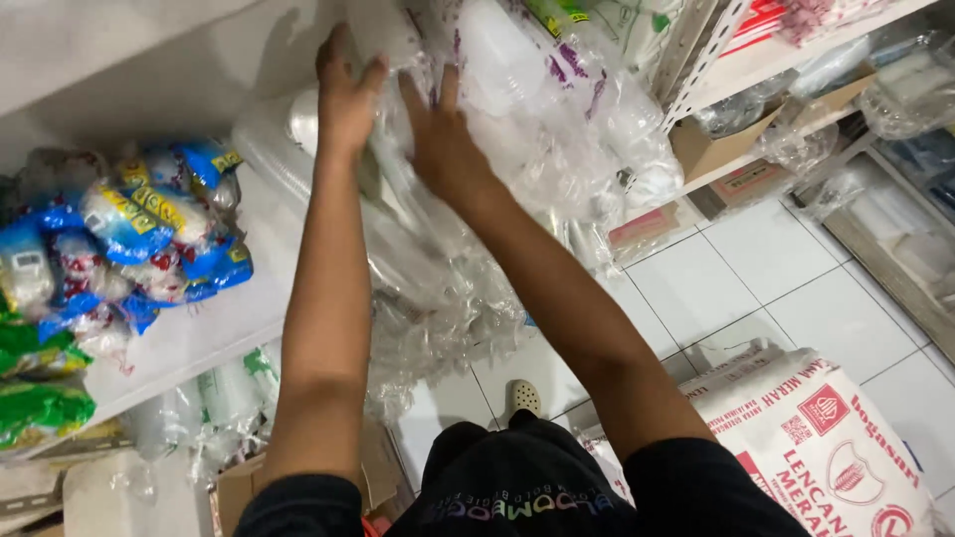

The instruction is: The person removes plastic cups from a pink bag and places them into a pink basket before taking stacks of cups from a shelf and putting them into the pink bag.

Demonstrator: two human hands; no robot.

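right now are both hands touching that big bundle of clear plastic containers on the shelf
Touching. The head view shows the left hand and right hand pressed flat against the bundle of clear plastic containers, fingers spread on its wrap with no gap.

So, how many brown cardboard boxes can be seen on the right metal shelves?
2: one open brown cardboard box on the upper shelf, one flatter brown box just below it. Others may be hidden behind plastic bags.

White tiled floor (796,288) lying under even light; white shelf (189,338) standing left, slotted metal rack (711,40) standing right, white wall (109,50) showing behind.
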